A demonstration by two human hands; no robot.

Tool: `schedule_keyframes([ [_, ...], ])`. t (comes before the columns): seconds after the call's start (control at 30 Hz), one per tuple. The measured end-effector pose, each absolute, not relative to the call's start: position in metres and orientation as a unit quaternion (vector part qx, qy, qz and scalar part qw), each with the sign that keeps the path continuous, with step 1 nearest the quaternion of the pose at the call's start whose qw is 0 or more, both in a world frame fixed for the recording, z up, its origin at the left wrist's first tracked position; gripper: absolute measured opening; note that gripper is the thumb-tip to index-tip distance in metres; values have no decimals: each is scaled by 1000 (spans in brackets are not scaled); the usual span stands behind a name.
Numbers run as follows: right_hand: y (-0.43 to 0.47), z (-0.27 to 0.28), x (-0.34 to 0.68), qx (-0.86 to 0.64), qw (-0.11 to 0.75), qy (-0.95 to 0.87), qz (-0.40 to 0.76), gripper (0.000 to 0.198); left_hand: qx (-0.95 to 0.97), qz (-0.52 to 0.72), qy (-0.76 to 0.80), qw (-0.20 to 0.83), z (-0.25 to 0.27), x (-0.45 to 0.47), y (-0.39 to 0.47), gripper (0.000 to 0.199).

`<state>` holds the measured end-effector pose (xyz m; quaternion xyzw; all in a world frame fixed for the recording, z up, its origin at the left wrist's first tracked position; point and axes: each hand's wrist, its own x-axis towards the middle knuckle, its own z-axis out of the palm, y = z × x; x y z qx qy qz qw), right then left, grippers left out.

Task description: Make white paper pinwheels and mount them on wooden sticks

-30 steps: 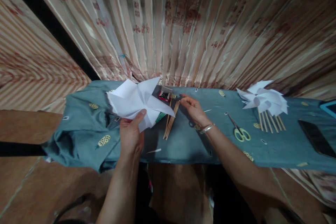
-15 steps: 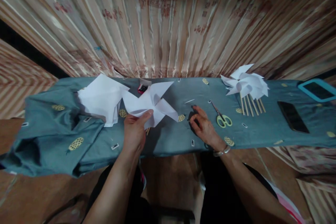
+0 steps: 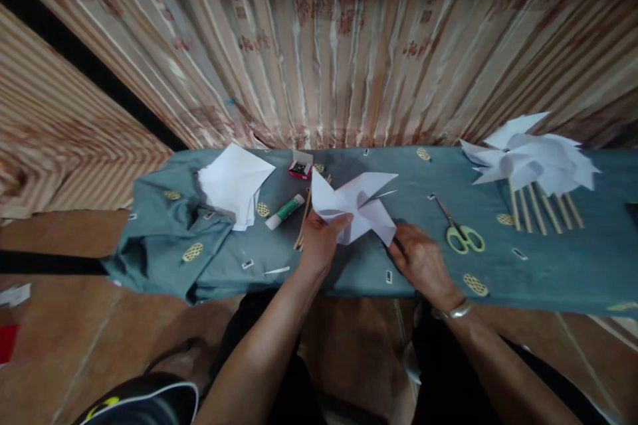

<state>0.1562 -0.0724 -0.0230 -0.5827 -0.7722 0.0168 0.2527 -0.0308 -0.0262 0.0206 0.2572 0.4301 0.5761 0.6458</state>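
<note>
A white paper pinwheel is in my left hand, whose thumb presses near its centre. My right hand is at the pinwheel's lower right blade with its fingers curled. Whatever those fingertips hold is hidden. Under the pinwheel's left side lie several thin wooden sticks. Beside them is a green and white glue stick. A small red open box with dark contents sits behind it. To the right of my right hand lie scissors with pale green handles.
A stack of white paper sheets lies at the left of the cloth-covered table. Several pinwheels on sticks are piled at the right. Paper slivers lie on the cloth. A pleated curtain hangs behind.
The view has shifted left. My left hand has brought the pinwheel rightward, uncovering the glue stick and sticks. My right hand, formerly apart from it over the cloth, is now at its blade.
</note>
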Motion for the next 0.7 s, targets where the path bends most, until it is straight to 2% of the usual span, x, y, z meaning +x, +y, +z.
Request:
schedule_keyframes([
  [0.13, -67, -27, 155, -562, 215, -799, -15, 25, 259, 582, 435, 636, 19, -37, -21, 25],
  [0.37, -64, -23, 148, -556, 236, -796, -26, 26, 245, 666, 435, 555, 33, -81, 2, 25],
  [0.53, -63, -23, 145, -589, 229, -775, 6, 20, 264, 609, 449, 598, 27, -68, -10, 21],
  [0.7, -68, -20, 144, -589, 204, -782, -12, 21, 277, 600, 437, 610, 23, -49, -16, 20],
])
